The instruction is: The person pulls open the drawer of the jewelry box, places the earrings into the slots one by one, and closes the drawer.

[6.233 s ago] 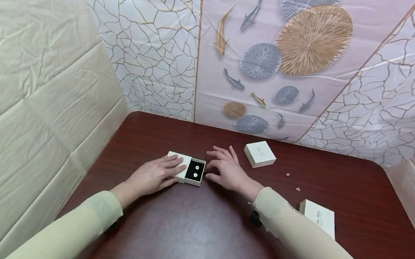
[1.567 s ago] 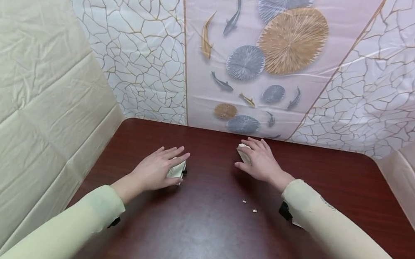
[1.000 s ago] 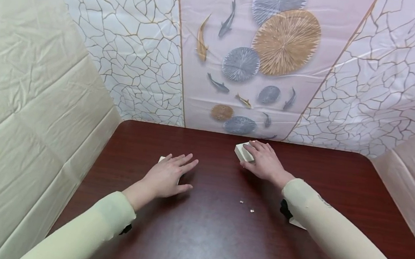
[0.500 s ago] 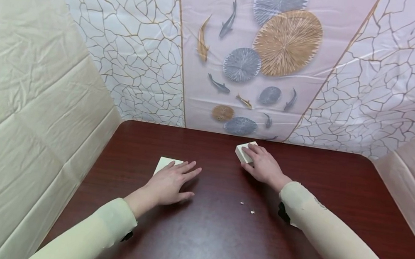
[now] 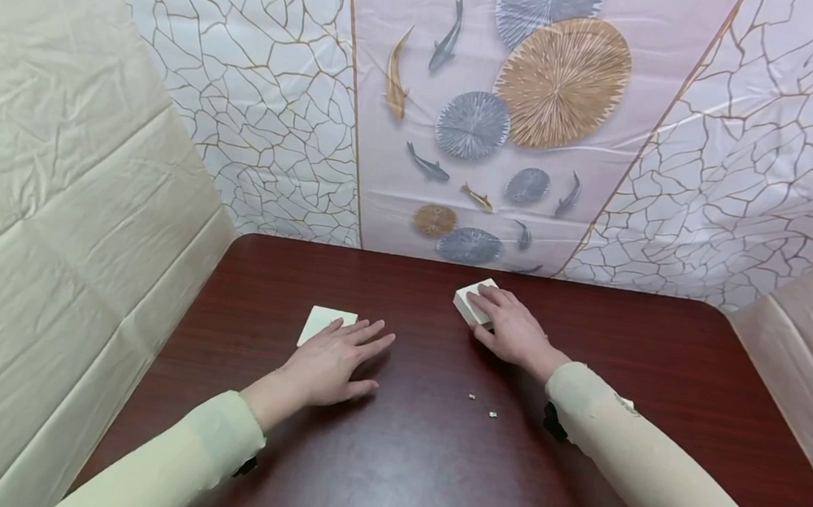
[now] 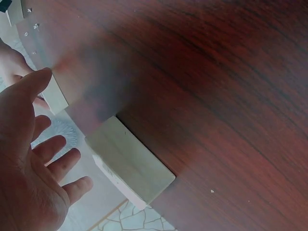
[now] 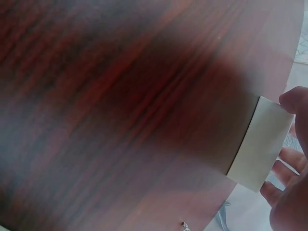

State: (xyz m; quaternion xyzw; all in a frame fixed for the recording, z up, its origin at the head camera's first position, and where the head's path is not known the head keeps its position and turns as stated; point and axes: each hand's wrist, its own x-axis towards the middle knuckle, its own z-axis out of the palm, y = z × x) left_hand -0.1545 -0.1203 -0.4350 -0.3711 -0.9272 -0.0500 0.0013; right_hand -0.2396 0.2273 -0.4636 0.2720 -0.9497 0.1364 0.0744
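In the head view a white jewelry box [image 5: 324, 325] lies on the left of the table, its sliding tray out of sight. My left hand [image 5: 330, 364], fingers spread, overlaps its near part; in the left wrist view this box [image 6: 130, 161] stands apart from the fingertips. Farther back, my right hand [image 5: 517, 329] holds a second white jewelry box [image 5: 470, 300], fingers on its top and thumb at its near side. The right wrist view shows the thumb [image 7: 294, 100] at one end of that box [image 7: 262, 144]. Two tiny earring-like pieces [image 5: 493, 414] lie nearer me.
A sliver of a third white box [image 5: 627, 404] shows beside my right sleeve, which hides most of it. The dark red wooden table [image 5: 385, 480] ends at a patterned backdrop [image 5: 470, 202]. A beige cloth wall [image 5: 88, 198] borders the left.
Earlier, two earrings showed in the left box's pulled-out tray; that tray is now out of sight. My left hand has drawn back from the box top. My right hand moved onto the second box, now turned slightly.
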